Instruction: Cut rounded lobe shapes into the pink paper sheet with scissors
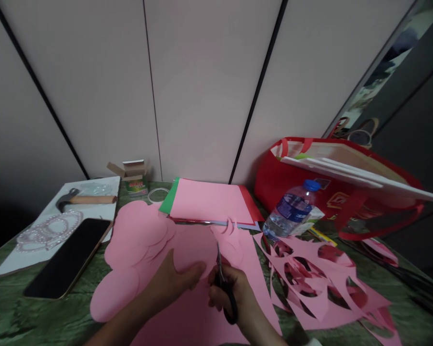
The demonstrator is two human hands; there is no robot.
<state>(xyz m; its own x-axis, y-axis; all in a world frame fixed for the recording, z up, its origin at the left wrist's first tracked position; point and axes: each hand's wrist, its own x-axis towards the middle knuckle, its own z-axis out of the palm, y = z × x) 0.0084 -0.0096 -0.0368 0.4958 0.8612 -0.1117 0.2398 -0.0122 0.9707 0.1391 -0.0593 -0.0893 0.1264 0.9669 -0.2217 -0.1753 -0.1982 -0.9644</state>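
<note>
Right grip: my right hand point(234, 288) is wrapped round the black-handled scissors point(220, 271), blades pointing away from me over the big pink sheet point(258, 283).
Left grip: my left hand point(175, 278) has its thumb reaching across that sheet; whether it pinches paper, I can't tell.
Room: rounded cutouts point(140, 230) crowd the sheet's left, holey scraps point(328, 288) its right; bare green surface point(75, 312) shows farther left.
Pink piece point(233, 245): by the blades, over the sheet's far part, smooth, with thin curling slivers.
</note>
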